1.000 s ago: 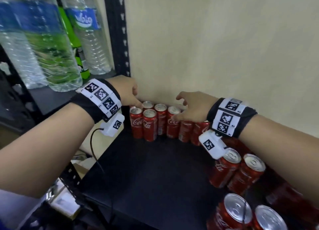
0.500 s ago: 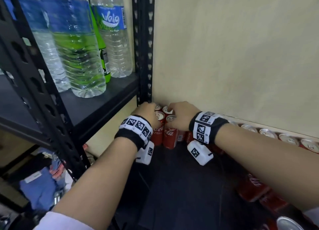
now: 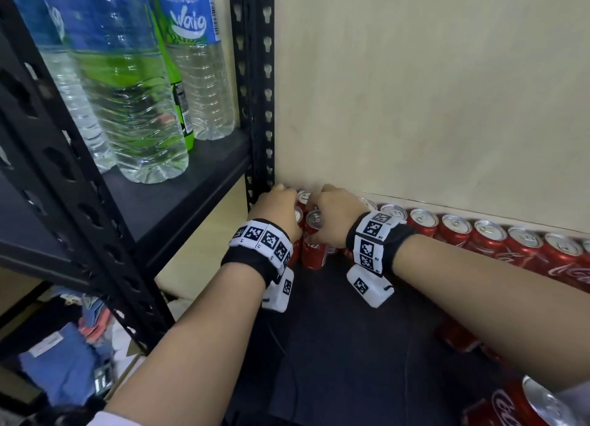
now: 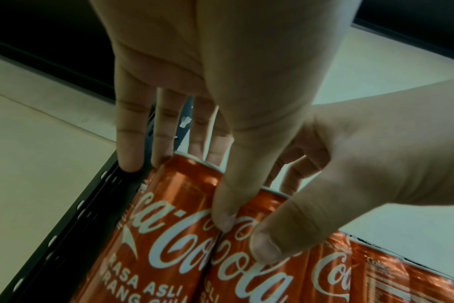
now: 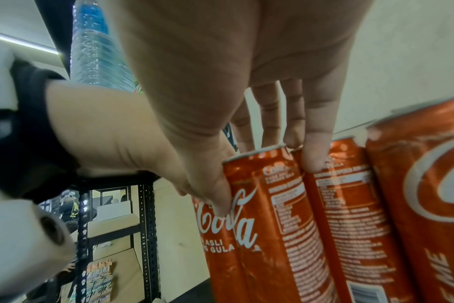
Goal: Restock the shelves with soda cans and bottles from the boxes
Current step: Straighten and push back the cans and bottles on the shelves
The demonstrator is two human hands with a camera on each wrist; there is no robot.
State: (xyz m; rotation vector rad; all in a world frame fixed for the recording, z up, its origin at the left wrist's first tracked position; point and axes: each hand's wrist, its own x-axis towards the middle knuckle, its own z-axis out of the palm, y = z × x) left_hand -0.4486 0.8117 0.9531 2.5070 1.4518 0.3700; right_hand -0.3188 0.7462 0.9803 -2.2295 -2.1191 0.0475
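Slim red Coca-Cola cans (image 3: 314,234) with silver tops stand upright in the shelf's (image 3: 344,345) back-left corner. The left hand (image 3: 281,211) clasps one, the right hand (image 3: 332,216) clasps its neighbour. Four water bottles (image 3: 127,84) stand above.

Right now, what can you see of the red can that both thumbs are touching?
The red can is a slim metal Coca-Cola can with white script and a silver top. It stands upright on the black shelf, in the corner by the wall, pressed against red neighbours on both sides. The left hand and right hand each lay a thumb on its front; the right hand's fingers curl behind its rim.
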